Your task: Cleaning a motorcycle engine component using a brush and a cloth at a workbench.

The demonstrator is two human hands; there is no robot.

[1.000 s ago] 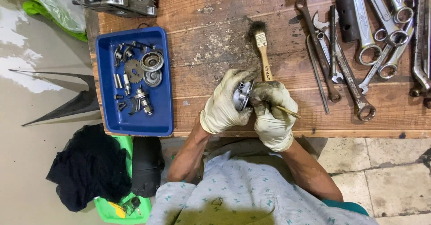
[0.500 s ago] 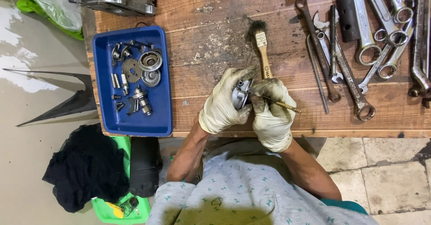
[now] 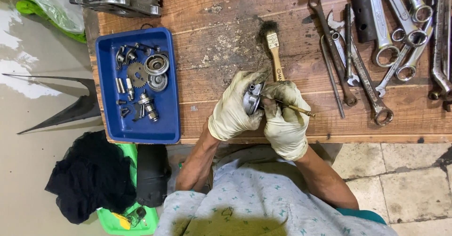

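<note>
Our wooden bench [image 3: 226, 52], blue tray [image 3: 172, 94] of small parts left of our hands, wrenches [image 3: 376, 43] right, brush [image 3: 273, 52] just above, left hand [image 3: 233, 111] clamped on metal part [image 3: 253, 98] near bench's front edge, right hand [image 3: 285, 120] gripping thin tool [image 3: 299, 109] against it

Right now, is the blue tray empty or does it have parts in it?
Not empty. The blue tray holds small metal parts, a gear and bearings among them, clustered in its upper half.

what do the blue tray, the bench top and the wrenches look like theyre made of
Blue tray: likely plastic, smooth uniform colour and rounded rim. Bench top: bare wood, planks with visible grain, stained and grimy. Wrenches: metal, probably steel, bright silvery shine.
</note>
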